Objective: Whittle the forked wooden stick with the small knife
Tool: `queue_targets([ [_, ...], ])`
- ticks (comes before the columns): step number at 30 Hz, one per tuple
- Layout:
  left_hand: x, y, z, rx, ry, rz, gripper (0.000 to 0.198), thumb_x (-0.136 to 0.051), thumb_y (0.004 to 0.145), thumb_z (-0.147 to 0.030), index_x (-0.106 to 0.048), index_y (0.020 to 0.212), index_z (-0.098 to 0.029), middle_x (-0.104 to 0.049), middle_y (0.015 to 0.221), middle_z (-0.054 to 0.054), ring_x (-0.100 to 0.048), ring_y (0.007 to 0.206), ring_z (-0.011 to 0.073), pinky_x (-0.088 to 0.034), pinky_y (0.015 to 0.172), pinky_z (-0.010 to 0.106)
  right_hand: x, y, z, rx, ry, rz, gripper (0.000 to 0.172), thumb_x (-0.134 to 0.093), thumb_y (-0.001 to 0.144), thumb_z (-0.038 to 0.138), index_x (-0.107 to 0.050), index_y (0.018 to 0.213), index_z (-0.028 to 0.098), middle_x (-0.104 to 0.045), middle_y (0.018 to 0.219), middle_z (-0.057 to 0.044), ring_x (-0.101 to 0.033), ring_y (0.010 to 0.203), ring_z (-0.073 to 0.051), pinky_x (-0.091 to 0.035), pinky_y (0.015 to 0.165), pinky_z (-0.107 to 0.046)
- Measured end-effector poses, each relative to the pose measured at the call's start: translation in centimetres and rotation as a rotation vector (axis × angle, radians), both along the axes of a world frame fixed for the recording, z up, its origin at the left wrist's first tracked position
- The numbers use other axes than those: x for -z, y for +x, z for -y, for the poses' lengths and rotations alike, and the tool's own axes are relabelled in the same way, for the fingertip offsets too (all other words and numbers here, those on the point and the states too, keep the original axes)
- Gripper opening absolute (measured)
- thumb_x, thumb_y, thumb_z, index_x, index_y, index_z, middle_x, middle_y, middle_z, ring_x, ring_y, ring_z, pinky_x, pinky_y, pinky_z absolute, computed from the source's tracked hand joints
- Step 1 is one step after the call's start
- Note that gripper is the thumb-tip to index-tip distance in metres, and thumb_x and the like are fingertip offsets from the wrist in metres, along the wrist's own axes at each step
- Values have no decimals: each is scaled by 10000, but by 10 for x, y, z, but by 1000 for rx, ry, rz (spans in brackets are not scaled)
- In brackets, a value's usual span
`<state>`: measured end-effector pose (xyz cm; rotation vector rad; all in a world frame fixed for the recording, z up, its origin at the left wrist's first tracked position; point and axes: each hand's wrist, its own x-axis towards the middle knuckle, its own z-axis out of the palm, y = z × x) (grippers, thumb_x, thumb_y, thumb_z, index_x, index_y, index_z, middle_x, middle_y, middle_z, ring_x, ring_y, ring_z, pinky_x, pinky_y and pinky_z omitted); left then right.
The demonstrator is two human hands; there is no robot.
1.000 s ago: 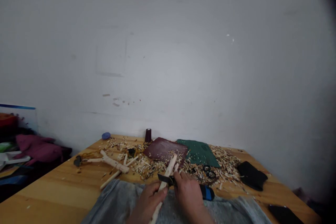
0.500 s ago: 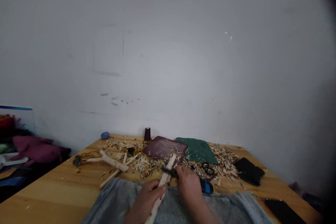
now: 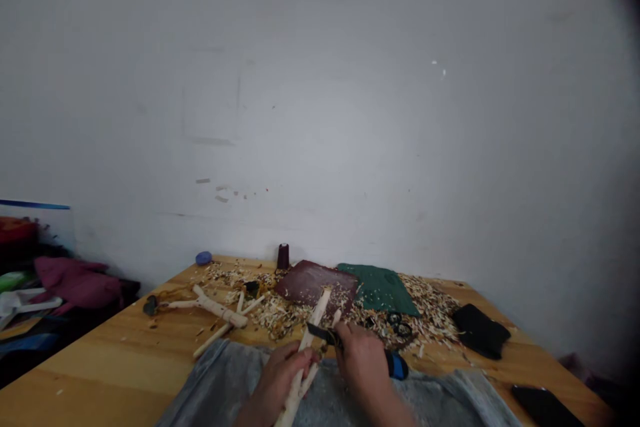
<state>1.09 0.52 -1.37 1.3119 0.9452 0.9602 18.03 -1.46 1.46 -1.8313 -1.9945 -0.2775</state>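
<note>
Left hand (image 3: 281, 373), fingers closed round a forked stick (image 3: 319, 312); right hand (image 3: 364, 355), fingers clenched on a knife (image 3: 321, 332); maroon sheet (image 3: 314, 278) beyond, at twelve o'clock.

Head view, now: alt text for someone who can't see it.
Left hand grips a peeled forked stick; right hand holds a dark-bladed knife across it. Beyond, a maroon sheet and a green sheet lie among wood shavings on a wooden table.
</note>
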Motion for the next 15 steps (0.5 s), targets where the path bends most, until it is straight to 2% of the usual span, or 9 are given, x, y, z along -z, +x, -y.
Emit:
queue_targets([
  [4, 8, 2, 1, 32, 14, 62, 351, -572, 711, -510, -593, 686, -160, -502, 565, -19, -510, 511, 146, -419, 500, 267, 4, -11, 4, -33, 1, 38, 165, -511, 801, 124, -603, 884, 233, -637, 824, -20, -585, 786, -189, -335, 656, -259],
  [8, 6, 3, 5, 42, 5, 69, 312, -558, 743, -443, -524, 595, -171, -535, 610, 5, -520, 563, 149, -419, 527, 259, 6, -11, 5, -19, 10, 58, 157, -514, 802, 122, -601, 880, 227, -634, 832, -30, -582, 799, -204, -340, 667, -275],
  [15, -3, 3, 8, 55, 68, 12, 300, -557, 737, -458, -586, 732, -159, -482, 599, -25, -481, 563, 132, -386, 502, 234, 2, -8, 5, 18, -6, 105, 220, -481, 824, 105, -608, 960, 220, -636, 870, -47, -579, 829, -196, -354, 698, -270],
])
